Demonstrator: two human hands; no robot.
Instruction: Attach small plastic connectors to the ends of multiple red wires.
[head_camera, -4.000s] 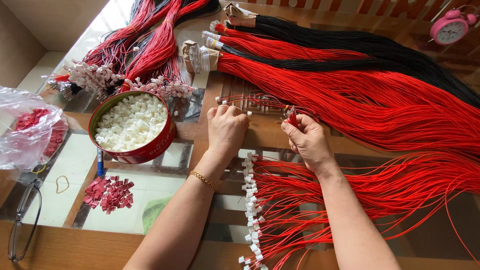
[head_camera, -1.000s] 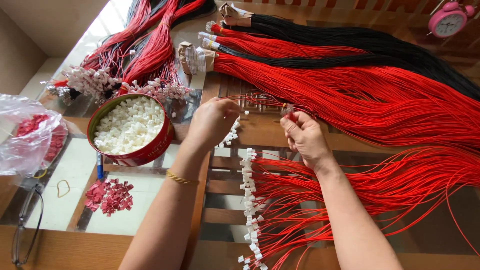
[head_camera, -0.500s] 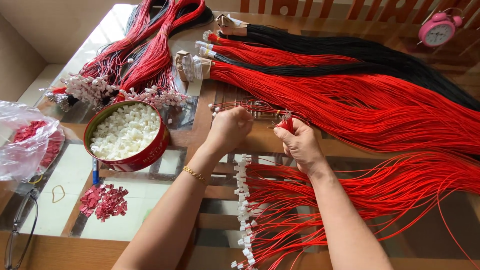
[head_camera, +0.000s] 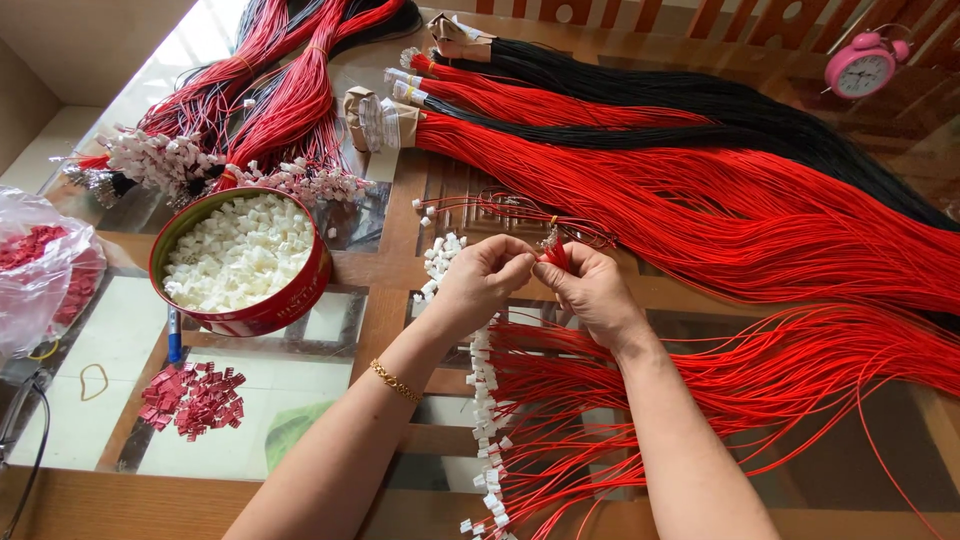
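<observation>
- Clear plastic bag (head_camera: 40, 270) at the far left edge, holding small red pieces.
- Red loose connector pieces (head_camera: 195, 398) in a heap on the glass tabletop (head_camera: 80, 440), with a blue pen (head_camera: 174, 335) just beside the tin.
- Round red tin (head_camera: 245, 315), upright, filled with small white connector housings (head_camera: 240, 255).
- Bundles of red and black wires with white ends (head_camera: 260, 100) behind the tin, fanned toward the far left corner.
- Left hand (head_camera: 480, 280), wrist bearing a gold bracelet, with thumb and forefinger pinched narrow on something very small; what it is cannot be told.
- Short bunch of red wire ends (head_camera: 556, 255) between the two hands, above the middle of the table.
- Right hand (head_camera: 590, 290), closed round that bunch and touching the left fingertips.
- Row of finished red wires tipped with white housings (head_camera: 485, 400) running toward the near edge under both forearms.
- Long hanks of red wire (head_camera: 720, 200) and black wire (head_camera: 720, 100) lying across the right half, bound at their left ends.
- Pink alarm clock (head_camera: 862, 68) at the far right corner.
</observation>
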